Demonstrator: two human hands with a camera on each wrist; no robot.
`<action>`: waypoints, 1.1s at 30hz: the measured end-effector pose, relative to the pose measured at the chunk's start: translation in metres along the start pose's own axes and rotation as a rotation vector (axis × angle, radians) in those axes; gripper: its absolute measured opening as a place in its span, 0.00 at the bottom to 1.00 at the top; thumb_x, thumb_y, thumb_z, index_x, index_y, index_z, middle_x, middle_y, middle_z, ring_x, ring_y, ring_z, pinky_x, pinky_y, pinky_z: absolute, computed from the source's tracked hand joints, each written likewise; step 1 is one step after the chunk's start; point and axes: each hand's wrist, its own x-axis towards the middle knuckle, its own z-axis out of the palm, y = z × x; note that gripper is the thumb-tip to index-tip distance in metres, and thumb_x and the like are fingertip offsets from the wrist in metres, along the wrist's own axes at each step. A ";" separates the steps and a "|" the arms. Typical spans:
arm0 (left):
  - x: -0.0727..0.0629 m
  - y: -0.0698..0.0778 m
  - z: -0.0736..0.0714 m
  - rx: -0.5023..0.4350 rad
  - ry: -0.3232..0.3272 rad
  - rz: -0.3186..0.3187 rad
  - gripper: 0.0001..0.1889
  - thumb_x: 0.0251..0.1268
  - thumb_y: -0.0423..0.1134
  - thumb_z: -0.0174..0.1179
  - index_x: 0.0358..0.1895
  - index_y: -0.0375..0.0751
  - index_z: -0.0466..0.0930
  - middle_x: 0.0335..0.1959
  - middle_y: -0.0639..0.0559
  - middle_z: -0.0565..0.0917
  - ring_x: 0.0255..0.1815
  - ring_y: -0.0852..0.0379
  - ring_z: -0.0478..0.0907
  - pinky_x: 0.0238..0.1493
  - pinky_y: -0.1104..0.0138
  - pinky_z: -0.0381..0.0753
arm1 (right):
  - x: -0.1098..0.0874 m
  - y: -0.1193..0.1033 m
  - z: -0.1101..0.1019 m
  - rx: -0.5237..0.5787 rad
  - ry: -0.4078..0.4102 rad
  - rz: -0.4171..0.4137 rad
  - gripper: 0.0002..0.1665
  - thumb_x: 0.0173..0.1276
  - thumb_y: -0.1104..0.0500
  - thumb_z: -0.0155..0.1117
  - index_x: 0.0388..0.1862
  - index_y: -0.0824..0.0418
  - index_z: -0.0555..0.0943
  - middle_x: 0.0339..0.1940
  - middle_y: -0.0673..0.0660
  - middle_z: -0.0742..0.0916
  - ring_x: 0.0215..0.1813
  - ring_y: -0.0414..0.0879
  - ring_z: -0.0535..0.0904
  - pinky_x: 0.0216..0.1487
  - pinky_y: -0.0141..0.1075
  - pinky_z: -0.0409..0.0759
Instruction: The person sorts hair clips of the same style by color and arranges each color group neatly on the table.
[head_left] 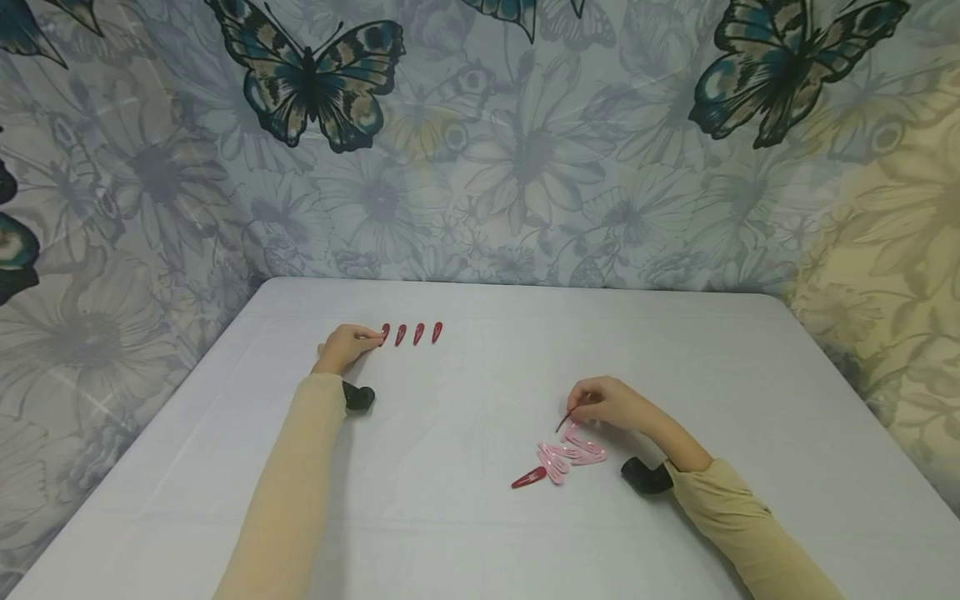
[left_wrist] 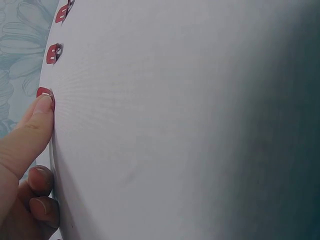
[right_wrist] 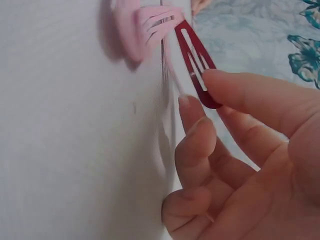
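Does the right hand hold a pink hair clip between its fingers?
No, the right hand pinches a dark red hair clip, close to the pink clips.

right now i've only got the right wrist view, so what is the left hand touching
Observer: The left hand touches the leftmost red clip in a row of red clips.
Operator: ok, how many in that row
Observer: Four, counting the one at the left hand.
Operator: and any red one lying apart from the row, not counting the one i see held
Observer: Yes, one loose red clip lies on the table, just left of the pink clips as the head view shows it.
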 end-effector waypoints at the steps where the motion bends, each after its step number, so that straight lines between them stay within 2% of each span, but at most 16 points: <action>1: 0.000 0.000 0.000 0.002 0.000 0.000 0.18 0.70 0.45 0.58 0.56 0.39 0.82 0.66 0.37 0.74 0.71 0.36 0.66 0.67 0.38 0.53 | 0.000 0.000 0.000 0.013 -0.002 -0.005 0.05 0.64 0.64 0.64 0.35 0.67 0.80 0.33 0.54 0.84 0.32 0.41 0.72 0.33 0.30 0.71; 8: -0.001 0.001 -0.001 -0.001 -0.003 -0.003 0.18 0.70 0.47 0.59 0.55 0.40 0.82 0.66 0.37 0.75 0.70 0.37 0.67 0.66 0.39 0.54 | 0.001 0.004 -0.001 0.101 -0.009 -0.032 0.10 0.67 0.64 0.61 0.42 0.71 0.80 0.34 0.54 0.84 0.31 0.36 0.72 0.31 0.29 0.71; 12: 0.000 0.000 -0.001 -0.004 -0.013 -0.002 0.19 0.70 0.48 0.59 0.55 0.40 0.82 0.67 0.37 0.73 0.71 0.37 0.65 0.67 0.38 0.52 | 0.001 0.003 -0.001 0.132 -0.022 -0.003 0.14 0.68 0.64 0.61 0.47 0.74 0.79 0.34 0.53 0.83 0.31 0.36 0.71 0.32 0.28 0.70; 17: 0.002 -0.003 -0.001 -0.010 -0.005 0.005 0.18 0.69 0.47 0.60 0.55 0.40 0.82 0.66 0.38 0.75 0.70 0.37 0.66 0.67 0.38 0.53 | 0.002 0.000 -0.002 0.167 -0.037 0.046 0.13 0.70 0.62 0.58 0.44 0.73 0.77 0.31 0.51 0.79 0.28 0.38 0.67 0.30 0.29 0.67; 22: 0.005 -0.003 0.001 -0.010 -0.010 0.005 0.18 0.69 0.47 0.59 0.55 0.41 0.82 0.65 0.38 0.76 0.70 0.37 0.67 0.67 0.38 0.53 | -0.001 0.000 -0.008 0.214 -0.028 0.042 0.13 0.73 0.62 0.53 0.45 0.74 0.72 0.26 0.50 0.77 0.23 0.38 0.64 0.27 0.29 0.64; 27: 0.005 -0.002 0.001 -0.021 -0.012 0.015 0.17 0.69 0.47 0.59 0.54 0.42 0.83 0.66 0.39 0.75 0.72 0.36 0.64 0.69 0.35 0.49 | 0.000 0.001 -0.010 0.220 -0.003 0.037 0.15 0.73 0.62 0.55 0.49 0.75 0.73 0.19 0.48 0.72 0.19 0.37 0.61 0.23 0.30 0.60; 30: 0.003 -0.002 0.000 -0.021 -0.010 0.014 0.17 0.69 0.46 0.59 0.54 0.41 0.83 0.66 0.39 0.76 0.72 0.36 0.64 0.68 0.36 0.51 | 0.005 0.000 -0.009 0.217 0.003 0.055 0.16 0.72 0.62 0.57 0.49 0.76 0.75 0.19 0.46 0.73 0.18 0.37 0.61 0.22 0.29 0.60; 33: 0.001 -0.001 -0.001 -0.020 -0.008 0.017 0.17 0.69 0.46 0.59 0.54 0.40 0.83 0.66 0.38 0.76 0.71 0.35 0.65 0.67 0.37 0.52 | 0.010 -0.006 -0.011 0.164 0.010 0.075 0.15 0.70 0.62 0.59 0.46 0.76 0.78 0.19 0.46 0.74 0.17 0.36 0.60 0.21 0.29 0.60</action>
